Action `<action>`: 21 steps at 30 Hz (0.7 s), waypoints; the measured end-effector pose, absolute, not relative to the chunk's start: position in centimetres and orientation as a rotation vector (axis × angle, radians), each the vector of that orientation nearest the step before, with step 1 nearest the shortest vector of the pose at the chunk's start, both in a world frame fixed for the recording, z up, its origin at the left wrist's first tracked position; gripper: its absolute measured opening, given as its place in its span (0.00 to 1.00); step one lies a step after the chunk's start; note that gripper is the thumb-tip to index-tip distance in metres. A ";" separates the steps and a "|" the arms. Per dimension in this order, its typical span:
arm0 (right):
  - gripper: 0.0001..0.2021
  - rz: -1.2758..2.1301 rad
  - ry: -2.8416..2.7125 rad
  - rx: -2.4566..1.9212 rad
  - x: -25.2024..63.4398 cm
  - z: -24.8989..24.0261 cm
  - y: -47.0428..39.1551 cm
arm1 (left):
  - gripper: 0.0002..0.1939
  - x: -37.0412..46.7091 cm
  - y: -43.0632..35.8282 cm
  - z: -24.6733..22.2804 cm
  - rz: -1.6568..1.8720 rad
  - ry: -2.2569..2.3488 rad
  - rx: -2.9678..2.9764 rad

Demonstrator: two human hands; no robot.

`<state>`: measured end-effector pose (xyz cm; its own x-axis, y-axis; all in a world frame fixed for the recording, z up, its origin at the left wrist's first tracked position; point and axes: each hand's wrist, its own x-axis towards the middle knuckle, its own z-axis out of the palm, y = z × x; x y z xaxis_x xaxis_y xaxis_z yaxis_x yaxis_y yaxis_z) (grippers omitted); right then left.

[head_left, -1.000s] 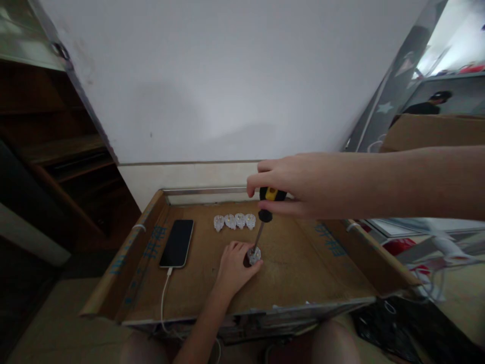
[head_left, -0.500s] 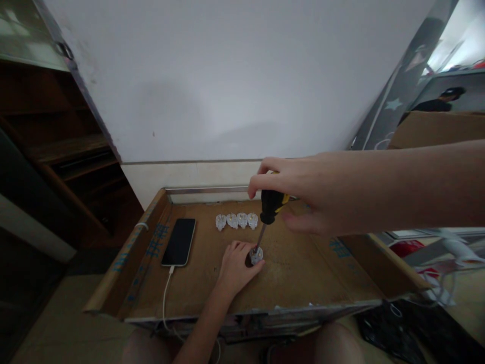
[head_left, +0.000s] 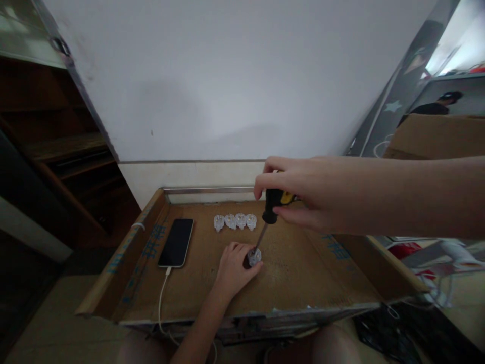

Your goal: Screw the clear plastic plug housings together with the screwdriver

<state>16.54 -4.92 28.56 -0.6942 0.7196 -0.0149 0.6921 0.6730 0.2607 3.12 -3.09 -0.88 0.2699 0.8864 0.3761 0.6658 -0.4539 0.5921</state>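
At the far left we note dark wooden shelves (head_left: 56, 126), well apart from the fingers of either hand. Next we record a phone (head_left: 176, 242), screen dark and face up, to the left of the left hand's fingers and not touching them; a white cable (head_left: 162, 298) leaves its near end and drops over the near edge of the cardboard surface (head_left: 303, 283). Just beyond the left fingertips we count a row of four clear parts (head_left: 230, 221), set close side by side, none of them in contact with the fingers. The left hand (head_left: 234, 268) rests on the cardboard, its thumb and fingers narrowed around a single clear piece (head_left: 255, 258), which sits between their tips. We observe a dark patch between piece and palm, and cannot tell whether it is shadow or material. From above, the tilted shaft of a black and yellow screwdriver (head_left: 270, 207) comes down to the piece between the left thumb and fingers; the contact at the tip is too small for us to verify. The right hand (head_left: 303, 177), above and to the right of the left fingers, has its own fingers curled around the screwdriver's handle. Beyond the right fingers, farther right, we find a cardboard box (head_left: 435, 136), with a person (head_left: 432, 107) in dark clothing behind it.
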 end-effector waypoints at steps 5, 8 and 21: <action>0.12 0.378 2.764 1.199 16.9 28.4 -4.8 | 0.16 3.2 -3.1 -0.9 0.971 1.437 2.231; 0.14 0.405 2.842 1.131 17.1 28.3 -4.6 | 0.16 3.2 -3.1 -1.0 0.969 1.432 2.239; 0.15 0.385 2.870 1.060 17.5 27.8 -3.6 | 0.16 3.1 -3.0 -1.0 0.948 1.427 2.229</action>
<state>17.51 -3.60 27.83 -0.7624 0.6463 0.0319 0.6319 0.7330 0.2518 3.15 -3.00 -1.01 0.2775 0.8925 0.3557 0.6740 -0.4447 0.5899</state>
